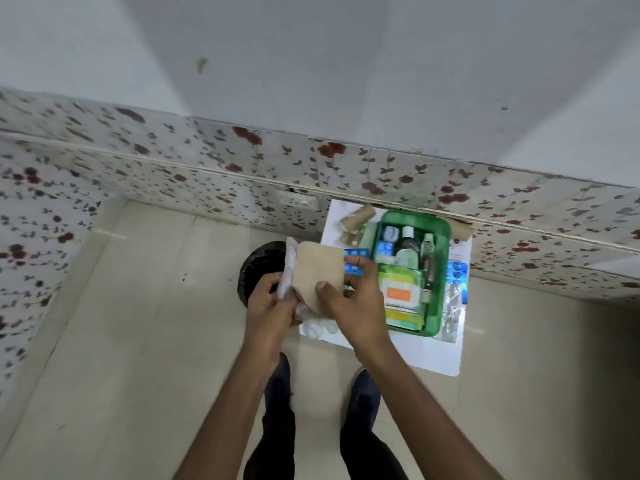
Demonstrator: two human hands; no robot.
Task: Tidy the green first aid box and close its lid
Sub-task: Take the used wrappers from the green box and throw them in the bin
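Note:
The green first aid box (439, 271) lies open on a white sheet (433, 355) on the floor, packed with bottles, a green wipes pack (400, 289) and small boxes. Left of the box, my left hand (268, 306) and my right hand (353, 299) hold a beige bandage pad (317, 271) with its clear plastic wrapper (289, 271) between them. No lid can be made out.
A black bin (258, 265) stands on the tiled floor behind my hands. Blue pill strips (457, 273) and foil strips (452, 317) lie right of the box, cardboard tubes (356, 216) at its far left. A flowered wall runs close behind. My feet are below.

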